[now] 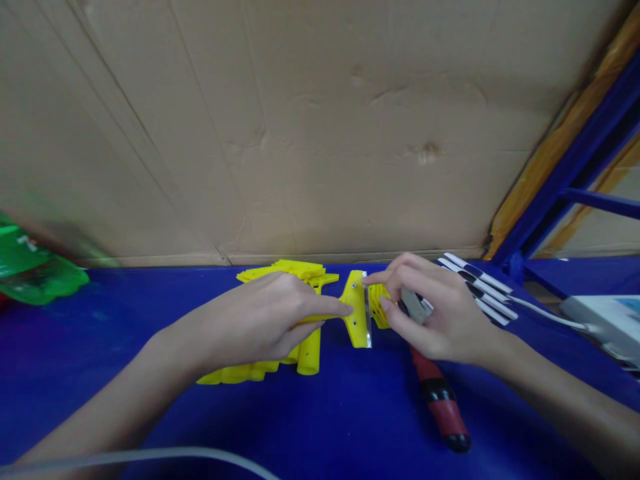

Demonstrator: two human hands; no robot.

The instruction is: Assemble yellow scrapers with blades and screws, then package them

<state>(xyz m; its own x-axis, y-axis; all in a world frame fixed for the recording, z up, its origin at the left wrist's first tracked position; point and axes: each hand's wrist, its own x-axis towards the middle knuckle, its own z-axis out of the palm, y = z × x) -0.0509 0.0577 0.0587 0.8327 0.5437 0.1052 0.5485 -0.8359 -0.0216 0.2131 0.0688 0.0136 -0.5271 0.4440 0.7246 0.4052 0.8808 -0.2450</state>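
My left hand [285,310] is closed around the handle of a yellow scraper [356,310], its index finger lying along the neck. The scraper's wide head points right, with two small screws and a shiny metal blade [369,313] along its edge. My right hand [435,307] is at the blade, index fingertip at its upper end and thumb apart from it. Beneath that hand lies a tool with a red and black handle [444,407]; a grey part [414,305] shows by the palm. Whether these two parts join is hidden.
Several yellow scrapers [310,353] are piled behind and under my left hand. More yellow pieces [380,307] sit beyond the blade. Black-and-white strips [493,293], a white device [605,327] with a cable, and a green bottle [40,267] flank the blue table [350,413]. Cardboard [320,133] stands behind.
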